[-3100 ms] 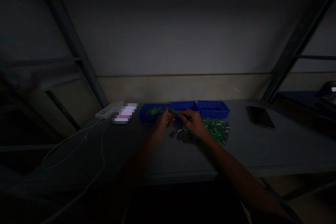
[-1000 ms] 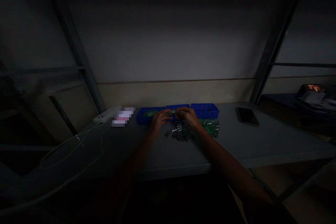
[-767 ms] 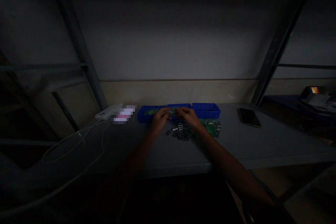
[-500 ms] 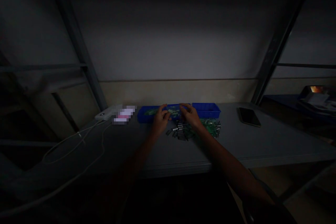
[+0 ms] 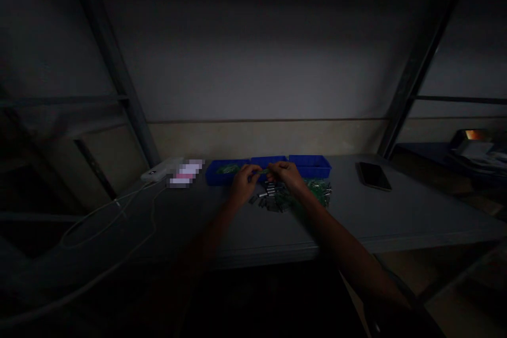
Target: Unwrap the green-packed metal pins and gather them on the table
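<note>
My left hand (image 5: 242,184) and my right hand (image 5: 289,176) face each other just in front of the middle blue tray (image 5: 269,159). Between their fingertips is a thin green piece (image 5: 263,171), pinched from both sides; its exact kind is too small and dark to make out. Below and behind the right wrist lies a loose pile of small silver metal parts (image 5: 272,202) and green pieces (image 5: 317,188), partly covered by that forearm. In the left blue tray (image 5: 214,178) rest more green pieces (image 5: 228,169).
A third blue tray (image 5: 316,171) stands at the right of the row. Farther right lies a dark phone (image 5: 373,176) on the grey table (image 5: 352,216). To the left are a white device (image 5: 158,170) with cables, and a blurred bright item (image 5: 185,174). Metal posts flank the table.
My fingers have closed in, the right hand's curling tighter, and the green piece now shows stretched between the two hands. The pile and trays stay where they were.
</note>
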### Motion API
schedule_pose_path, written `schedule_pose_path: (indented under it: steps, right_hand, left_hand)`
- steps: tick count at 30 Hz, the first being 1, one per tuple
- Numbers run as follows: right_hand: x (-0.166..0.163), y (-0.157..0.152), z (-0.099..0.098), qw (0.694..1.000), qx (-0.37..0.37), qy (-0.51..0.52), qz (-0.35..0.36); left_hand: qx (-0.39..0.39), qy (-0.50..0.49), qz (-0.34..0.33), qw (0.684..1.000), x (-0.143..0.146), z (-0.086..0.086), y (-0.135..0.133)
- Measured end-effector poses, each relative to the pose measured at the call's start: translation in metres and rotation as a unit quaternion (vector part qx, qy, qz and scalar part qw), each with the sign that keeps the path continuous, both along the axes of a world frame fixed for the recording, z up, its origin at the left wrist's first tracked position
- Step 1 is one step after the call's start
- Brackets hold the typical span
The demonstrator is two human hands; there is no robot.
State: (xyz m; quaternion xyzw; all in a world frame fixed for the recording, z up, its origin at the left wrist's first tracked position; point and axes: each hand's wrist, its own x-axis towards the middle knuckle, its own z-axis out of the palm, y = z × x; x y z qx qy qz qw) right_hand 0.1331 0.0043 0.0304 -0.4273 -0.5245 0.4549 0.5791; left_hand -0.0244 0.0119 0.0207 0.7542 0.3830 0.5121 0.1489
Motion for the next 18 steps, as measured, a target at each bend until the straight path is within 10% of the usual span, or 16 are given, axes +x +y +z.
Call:
schedule_pose_path:
  steps: [18]
  right_hand:
    - [0.006,0.013,-0.006,0.992,0.057,-0.016,-0.115]
  left_hand:
    - [-0.088,0.022,-0.018,0.996,0.003,-0.010,0.001]
